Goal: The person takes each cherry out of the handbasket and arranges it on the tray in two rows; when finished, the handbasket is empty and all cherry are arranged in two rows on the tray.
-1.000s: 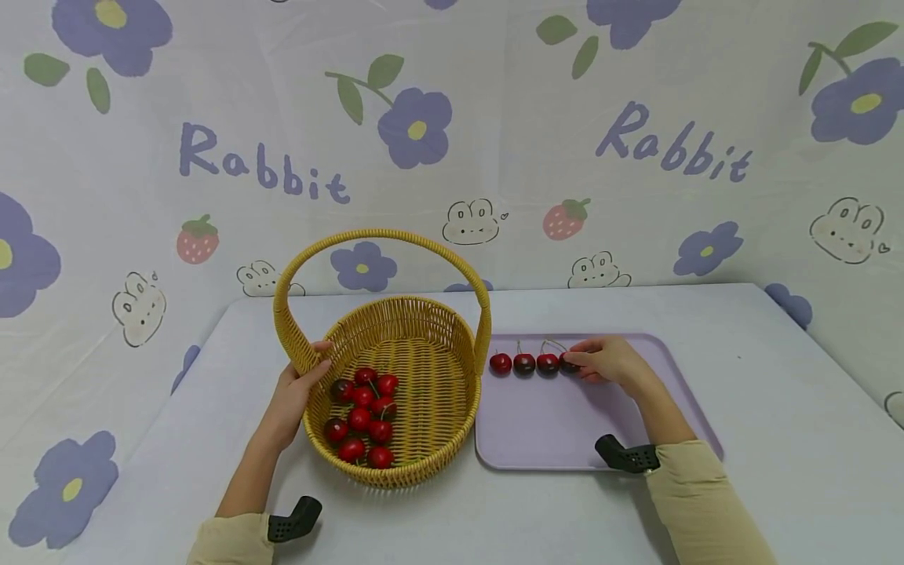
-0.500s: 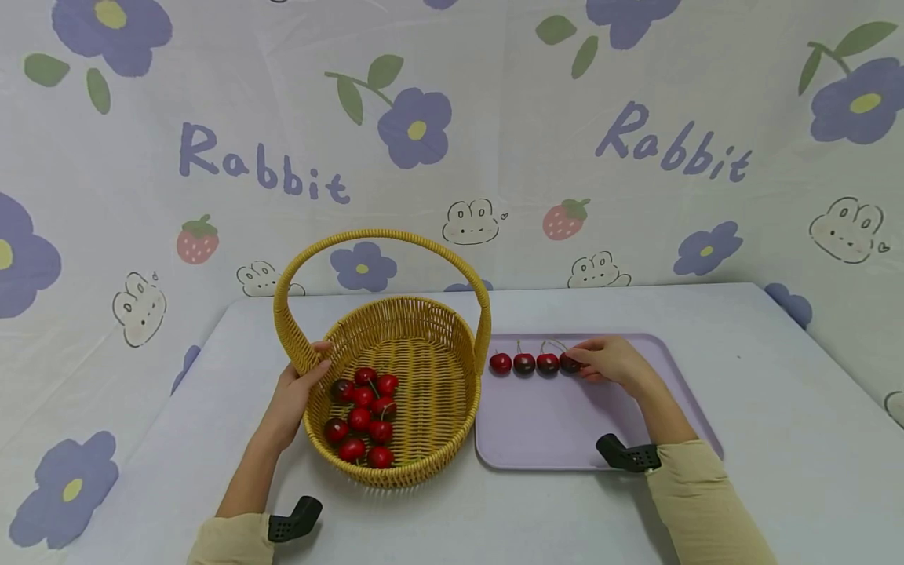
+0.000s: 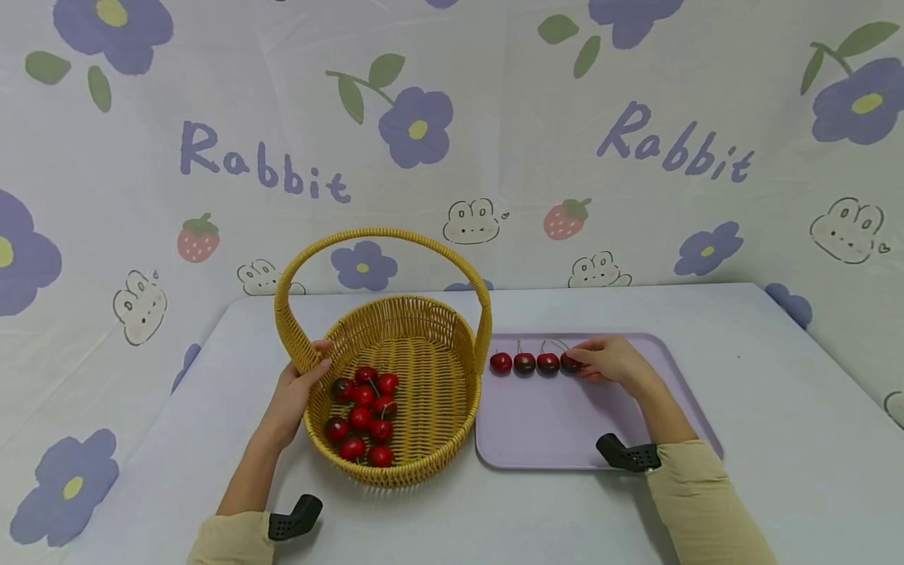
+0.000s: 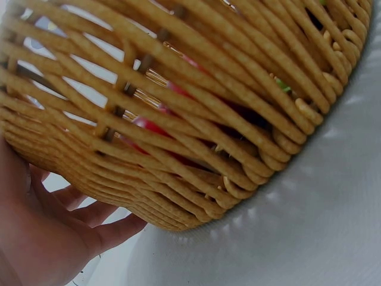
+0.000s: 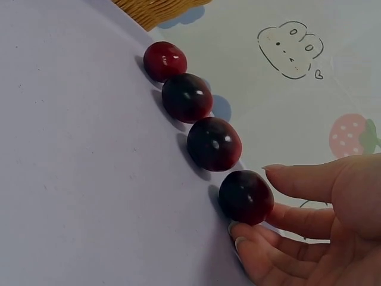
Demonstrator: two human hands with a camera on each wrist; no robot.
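A yellow wicker basket [image 3: 395,304] with a tall arched handle [image 3: 381,233] stands left of centre on the table, with several red cherries [image 3: 362,414] in its left half. My left hand [image 3: 300,384] grips its left rim, thumb over the edge. In the left wrist view my left hand [image 4: 53,238] lies against the outer weave of the basket [image 4: 196,89]. To the right lies a lilac tray [image 3: 551,431] with a row of cherries [image 3: 524,363] along its far side. My right hand [image 3: 575,362] pinches the rightmost cherry [image 5: 245,196] on the tray, thumb above and fingers [image 5: 250,244] below it.
The table [image 3: 777,392] is covered in pale cloth; a flower and rabbit print backdrop [image 3: 494,157] rises behind it. Black wrist mounts [image 3: 293,518] sit on both forearms. The tray's near half is bare. The table's right edge slopes off near the backdrop.
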